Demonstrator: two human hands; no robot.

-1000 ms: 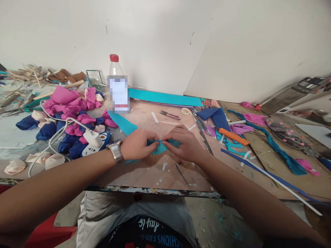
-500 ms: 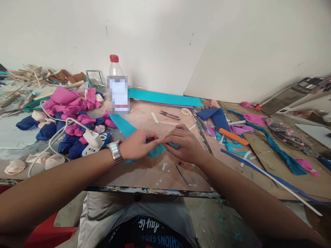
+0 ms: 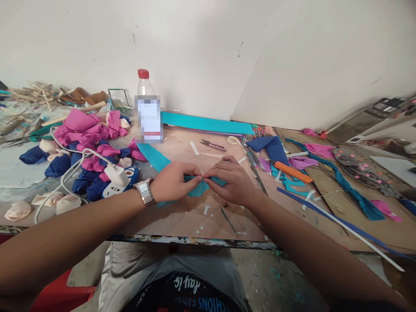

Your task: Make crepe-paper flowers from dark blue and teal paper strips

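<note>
My left hand (image 3: pixel 177 181), with a metal watch at its wrist, pinches the teal fabric strip (image 3: pixel 154 158) between thumb and forefinger. The strip runs from beside the bottle down under this hand. Fingertips of my right hand (image 3: pixel 229 180) meet the left ones and pinch the same teal fabric, part of which hangs below the fingers. The fold between the fingertips is too small to make out. Thread snips (image 3: pixel 213 145) and a cream tape roll (image 3: pixel 233 140) lie behind the hands.
Pink, blue and cream fabric flowers (image 3: pixel 84 134) pile up at left with a white cable and charger (image 3: pixel 117 174). A red-capped bottle (image 3: pixel 143 84) stands behind. At right lie an orange cutter (image 3: pixel 293 172), blue fabric (image 3: pixel 269 147) and a white stick (image 3: pixel 357 234).
The fingers of both hands have shifted slightly at the pinch. The teal fabric between them shows a little differently; nothing else has visibly moved.
</note>
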